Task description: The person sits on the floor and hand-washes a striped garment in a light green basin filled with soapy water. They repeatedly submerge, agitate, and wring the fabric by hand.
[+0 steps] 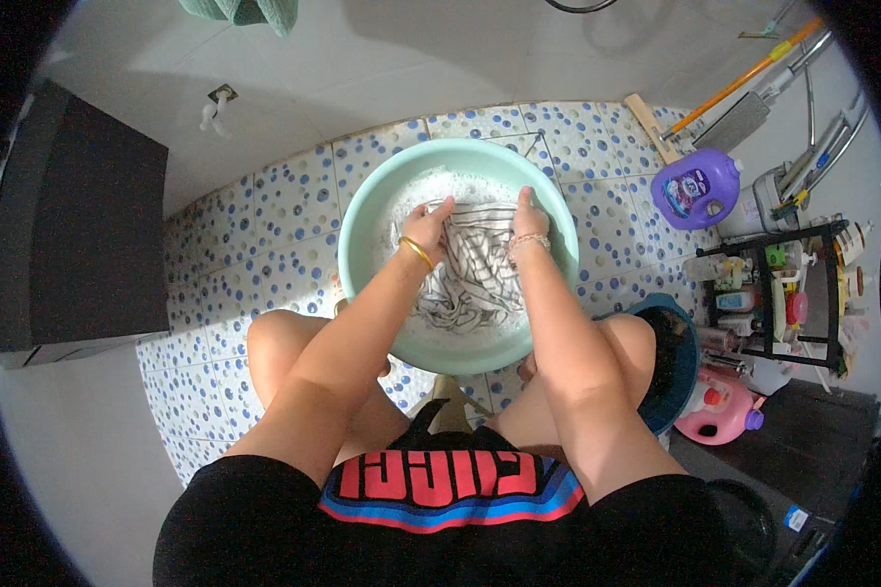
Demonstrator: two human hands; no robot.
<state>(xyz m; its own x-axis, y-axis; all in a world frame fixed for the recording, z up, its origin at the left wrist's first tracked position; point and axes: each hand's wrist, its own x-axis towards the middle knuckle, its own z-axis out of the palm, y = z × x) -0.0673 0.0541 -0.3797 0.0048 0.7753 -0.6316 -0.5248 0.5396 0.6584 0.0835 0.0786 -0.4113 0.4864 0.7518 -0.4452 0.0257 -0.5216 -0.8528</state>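
Note:
A striped cloth garment [477,264], white with dark lines, lies wet and bunched in a pale green plastic basin [349,253] that holds sudsy water. My left hand [427,226], with a gold bangle at the wrist, grips the garment's upper left part, thumb up. At its upper right, my right hand [530,220] wears a beaded bracelet and holds the other end of the same edge. The cloth is spread between both hands, and its lower part is crumpled in the foam. Some of my fingers are hidden behind the cloth.
Dotted tiles [294,213] surround the basin. To the right stand a purple detergent jug [694,188], a black rack of bottles [767,293], a dark blue bucket [694,367] and a pink jug [716,411]. A dark cabinet [103,227] is at left; a white tap [216,117] juts from the wall.

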